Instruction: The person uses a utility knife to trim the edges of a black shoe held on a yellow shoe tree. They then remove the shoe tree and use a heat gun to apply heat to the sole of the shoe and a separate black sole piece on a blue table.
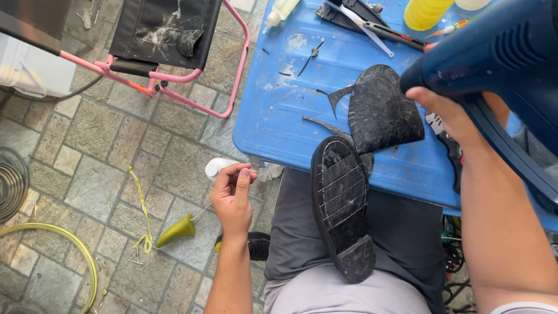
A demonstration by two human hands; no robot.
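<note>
- The black shoe [342,204] lies sole-up on the person's lap, toe at the near edge of the blue table [273,116]; the loose rubber sole piece [383,110] rests just beyond.
- The right hand [450,113] is clenched around the blue heat gun [500,52]; best to keep the nozzle moving evenly over the rubber.
- The left hand [232,197], off to the left, pinches a thin thread between its fingertips.

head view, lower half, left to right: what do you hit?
Yellow hose loop → yellow-green cone → left hand, fingers pinched together → black shoe sole-up on the lap → right forearm, whose right hand grips the blue heat gun.
</note>
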